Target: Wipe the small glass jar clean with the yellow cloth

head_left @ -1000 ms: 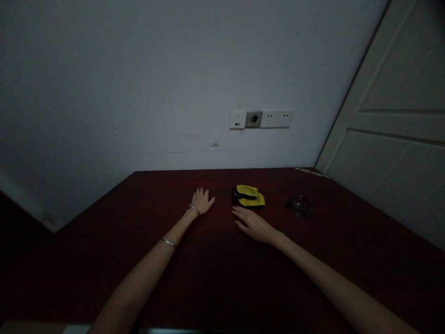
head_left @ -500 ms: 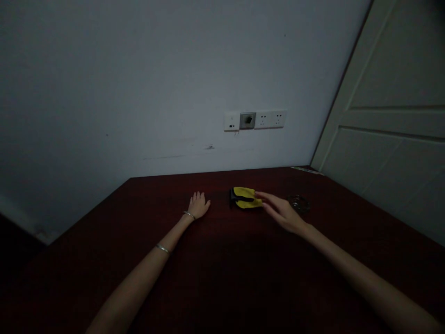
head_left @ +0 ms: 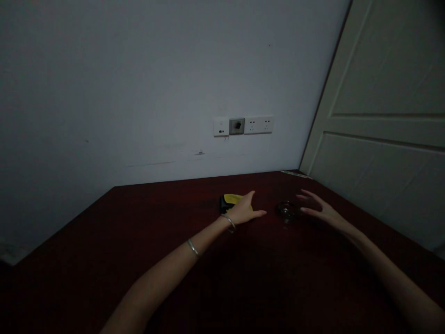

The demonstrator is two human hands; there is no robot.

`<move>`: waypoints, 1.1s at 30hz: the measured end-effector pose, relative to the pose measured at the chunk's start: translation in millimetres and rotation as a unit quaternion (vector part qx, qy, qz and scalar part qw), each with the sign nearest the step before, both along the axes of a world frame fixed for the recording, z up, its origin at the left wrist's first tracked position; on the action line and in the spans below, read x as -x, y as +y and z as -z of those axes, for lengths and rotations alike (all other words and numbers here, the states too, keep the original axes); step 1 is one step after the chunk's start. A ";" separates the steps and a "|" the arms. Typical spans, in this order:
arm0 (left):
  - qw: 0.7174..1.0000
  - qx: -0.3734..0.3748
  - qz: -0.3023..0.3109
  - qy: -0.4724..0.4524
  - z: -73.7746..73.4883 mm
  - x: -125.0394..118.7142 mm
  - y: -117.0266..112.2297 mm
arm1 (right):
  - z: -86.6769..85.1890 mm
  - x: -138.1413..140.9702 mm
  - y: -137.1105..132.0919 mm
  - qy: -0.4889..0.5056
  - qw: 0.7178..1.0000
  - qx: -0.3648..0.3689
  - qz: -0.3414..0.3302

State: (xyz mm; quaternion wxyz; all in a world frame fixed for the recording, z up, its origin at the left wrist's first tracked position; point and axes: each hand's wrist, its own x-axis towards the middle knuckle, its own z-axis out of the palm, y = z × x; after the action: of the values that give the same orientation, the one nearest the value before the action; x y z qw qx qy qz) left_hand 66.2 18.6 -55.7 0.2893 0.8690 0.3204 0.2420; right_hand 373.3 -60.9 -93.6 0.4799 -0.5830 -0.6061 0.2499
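My left hand point(head_left: 242, 211), with bangles on its wrist and forearm, reaches across the front of a yellow and black item point(head_left: 229, 199). Its thumb and fingers are apart with nothing between them, and it hides part of that item, whose kind I cannot make out. A small round, clear, shiny object point(head_left: 286, 209) lies on the dark red tabletop point(head_left: 167, 204), between my two hands. To its right my right hand point(head_left: 319, 211) hovers with thumb and fingers spread, its fingertips close to the object. Whether they touch it I cannot tell.
Behind the table rises a pale wall point(head_left: 156, 93) with a row of sockets and a switch plate point(head_left: 237, 126). A panelled white door point(head_left: 378, 120) slants along the right side. A thin pale strip point(head_left: 295, 174) lies near the far right table corner.
My left hand has moved right, to the front of the yellow and black item. My right hand has left that item and moved right, beside the round object. The view has shifted slightly.
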 end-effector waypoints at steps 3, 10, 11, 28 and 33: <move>0.999 0.016 0.029 -0.009 13.4 -40.9 -2.4 | 6.0 0.9 1.2 -0.014 0.999 0.033 -0.032; 0.996 0.072 0.035 -0.032 37.4 -96.2 4.0 | 10.0 11.1 -0.5 -0.054 0.995 0.052 -0.061; 0.996 0.080 0.036 -0.036 40.1 -99.2 5.1 | 10.6 11.9 -0.6 -0.058 0.995 0.053 -0.062; 0.988 0.123 0.028 -0.084 54.3 -101.6 1.2 | 19.4 12.0 3.2 -0.053 0.997 0.032 -0.039; 0.988 0.120 0.026 -0.094 50.8 -89.6 2.7 | 17.1 28.0 1.4 -0.026 0.999 0.003 -0.027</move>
State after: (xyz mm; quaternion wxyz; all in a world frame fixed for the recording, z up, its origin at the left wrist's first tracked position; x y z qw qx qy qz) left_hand 155.8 21.3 -106.5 0.4261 0.8096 0.2958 0.2746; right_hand 345.3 -59.4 -110.7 0.4555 -0.5738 -0.6332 0.2496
